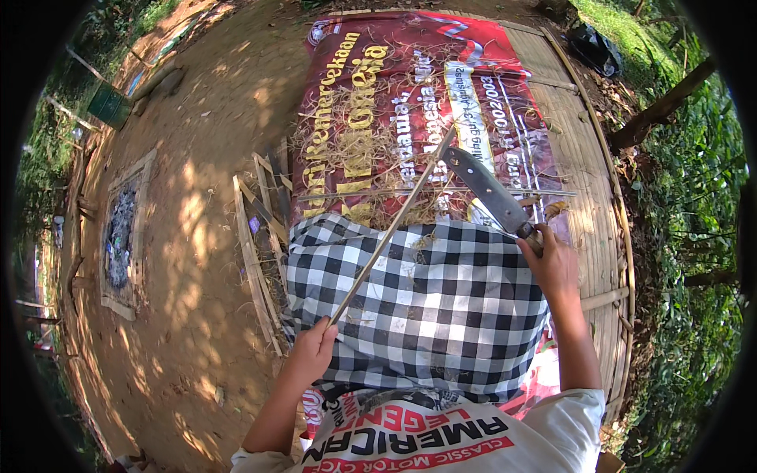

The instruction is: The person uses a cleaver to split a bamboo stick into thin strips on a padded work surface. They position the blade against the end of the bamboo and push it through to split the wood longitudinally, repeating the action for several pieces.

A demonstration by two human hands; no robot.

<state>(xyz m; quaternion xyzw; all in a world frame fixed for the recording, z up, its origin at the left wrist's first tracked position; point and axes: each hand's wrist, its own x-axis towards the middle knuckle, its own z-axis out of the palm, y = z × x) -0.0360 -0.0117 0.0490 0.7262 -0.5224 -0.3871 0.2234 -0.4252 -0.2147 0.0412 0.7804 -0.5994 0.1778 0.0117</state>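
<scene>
My left hand (314, 351) is closed round the near end of a long thin bamboo strip (384, 243), which slants away up to the right across my lap. In my right hand (553, 266) is the handle of a broad-bladed machete (490, 188). Its dark blade points up and to the left, and its tip meets or lies very close to the far part of the strip. Beneath both is a black-and-white checked cloth (418, 292) over my legs. Curly shavings (347, 150) lie scattered over the red printed banner (410, 47) in front of me.
The banner covers part of a bamboo platform (587, 189). Another thin strip (544, 192) lies across it. Split bamboo pieces (251, 260) lean at its left side. On the dirt ground at far left is a framed ash pit (120, 236). A black plastic bag (593, 49) sits far right, beside greenery.
</scene>
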